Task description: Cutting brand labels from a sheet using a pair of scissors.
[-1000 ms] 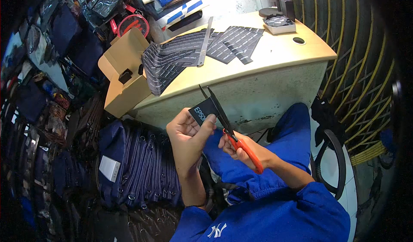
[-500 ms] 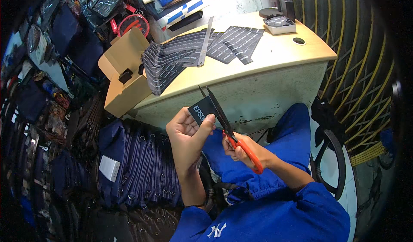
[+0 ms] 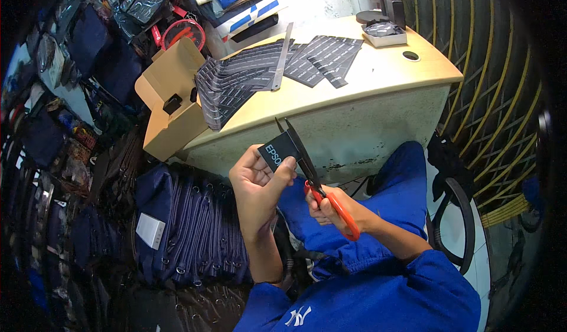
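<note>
Pinching a black label (image 3: 279,149) near the worktop (image 3: 378,78), the left hand (image 3: 258,187) grasps it; right hand (image 3: 331,205) fingers clench orange-handled scissors (image 3: 316,178), blades parted at its edge; cut unfinished, judging by more label strips (image 3: 236,84) lying far left.

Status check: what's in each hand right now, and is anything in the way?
Left hand pinching black label. Right hand gripping orange-handled scissors, blades at the label's edge. Nothing between them; table behind.

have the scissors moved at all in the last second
No. The scissors sit at the same spot below the desk edge, blades at the black label, as before.
</note>
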Available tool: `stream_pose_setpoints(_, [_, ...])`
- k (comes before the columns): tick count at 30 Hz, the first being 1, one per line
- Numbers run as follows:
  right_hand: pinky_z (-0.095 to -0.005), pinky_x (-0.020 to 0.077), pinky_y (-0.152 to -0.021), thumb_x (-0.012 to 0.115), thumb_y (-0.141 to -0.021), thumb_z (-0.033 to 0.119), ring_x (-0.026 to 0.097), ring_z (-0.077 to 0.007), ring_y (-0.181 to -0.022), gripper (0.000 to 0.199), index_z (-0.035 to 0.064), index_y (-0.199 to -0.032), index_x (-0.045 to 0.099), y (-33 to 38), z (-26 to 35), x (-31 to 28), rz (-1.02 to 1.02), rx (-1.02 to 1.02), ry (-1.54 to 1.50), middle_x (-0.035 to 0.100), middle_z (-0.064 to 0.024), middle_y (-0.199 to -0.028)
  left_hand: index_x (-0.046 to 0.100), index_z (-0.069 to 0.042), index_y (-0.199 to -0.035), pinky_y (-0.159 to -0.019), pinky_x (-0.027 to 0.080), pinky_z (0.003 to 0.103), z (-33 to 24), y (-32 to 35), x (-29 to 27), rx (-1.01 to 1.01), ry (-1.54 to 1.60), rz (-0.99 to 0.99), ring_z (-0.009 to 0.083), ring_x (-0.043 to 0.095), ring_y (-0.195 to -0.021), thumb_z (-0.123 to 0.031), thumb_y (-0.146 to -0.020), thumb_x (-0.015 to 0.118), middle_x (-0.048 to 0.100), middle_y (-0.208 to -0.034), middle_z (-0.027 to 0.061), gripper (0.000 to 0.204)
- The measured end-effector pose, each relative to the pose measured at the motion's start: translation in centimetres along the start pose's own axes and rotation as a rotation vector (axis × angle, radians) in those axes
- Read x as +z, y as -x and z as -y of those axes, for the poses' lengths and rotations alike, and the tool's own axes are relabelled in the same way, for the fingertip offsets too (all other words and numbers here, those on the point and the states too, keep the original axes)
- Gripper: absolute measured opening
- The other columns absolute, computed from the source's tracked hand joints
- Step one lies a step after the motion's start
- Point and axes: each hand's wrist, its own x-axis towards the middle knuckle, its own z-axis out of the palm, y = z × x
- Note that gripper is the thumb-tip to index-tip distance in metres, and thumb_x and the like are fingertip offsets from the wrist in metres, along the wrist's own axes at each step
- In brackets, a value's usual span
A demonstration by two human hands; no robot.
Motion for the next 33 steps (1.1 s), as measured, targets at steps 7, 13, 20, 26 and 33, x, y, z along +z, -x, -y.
stream_pose_setpoints(7, [-0.0223, 0.0313, -0.049, 0.044, -0.09, 0.053, 0.035, -0.0045, -0.058, 0.046, 0.0081, -0.084, 0.041, 0.02, 0.16, 0.27, -0.031, -0.018, 0.074, 0.037, 0.0047, -0.065, 0.055, 0.001, -0.088, -0.057, 0.046, 0.018, 0.11, -0.03, -0.23, -0.004, 0.01, 0.007, 0.0065, 0.056, -0.062, 0.001, -0.077, 0.066, 0.063, -0.075, 0.0065, 0.015])
stream_pose_setpoints(13, [-0.0229, 0.0318, -0.048, 0.044, -0.088, 0.058, 0.036, -0.005, -0.057, 0.05, 0.0077, -0.082, 0.041, -0.05, 0.0, 0.24, -0.034, -0.032, 0.106, 0.037, 0.0043, -0.064, 0.055, 0.001, -0.088, -0.057, 0.046, 0.018, 0.06, 0.06, -0.24, 0.001, 0.024, 0.006, 0.0064, 0.056, -0.062, 0.001, -0.078, 0.066, 0.063, -0.075, 0.0064, 0.015])
stream_pose_setpoints(20, [-0.0238, 0.0321, -0.047, 0.043, -0.088, 0.058, 0.036, -0.0057, -0.055, 0.051, 0.0077, -0.079, 0.041, -0.04, -0.17, 0.18, -0.038, -0.043, 0.115, 0.037, 0.004, -0.063, 0.055, 0.001, -0.086, -0.055, 0.045, 0.018, -0.26, 0.15, -0.08, -0.006, 0.023, -0.013, 0.006, 0.056, -0.06, 0.001, -0.077, 0.065, 0.062, -0.074, 0.0061, 0.014])
stream_pose_setpoints(26, [-0.0239, 0.0329, -0.048, 0.043, -0.09, 0.055, 0.037, -0.006, -0.056, 0.049, 0.0075, -0.078, 0.041, -0.03, -0.23, 0.31, -0.049, -0.05, 0.162, 0.037, 0.0034, -0.062, 0.054, 0.001, -0.087, -0.055, 0.045, 0.018, -0.13, 0.18, -0.35, 0.007, 0.023, -0.006, 0.0059, 0.056, -0.061, 0.001, -0.077, 0.066, 0.062, -0.074, 0.0062, 0.015])
stream_pose_setpoints(33, [-0.024, 0.0329, -0.048, 0.047, -0.092, 0.046, 0.037, -0.0057, -0.056, 0.042, 0.0071, -0.078, 0.042, -0.05, -0.12, 0.49, -0.048, -0.022, 0.074, 0.038, 0.0044, -0.062, 0.054, 0.002, -0.087, -0.055, 0.044, 0.017, -0.18, 0.2, -0.47, 0.013, 0.034, 0.0, 0.0058, 0.056, -0.061, 0.002, -0.077, 0.066, 0.062, -0.074, 0.0065, 0.015])
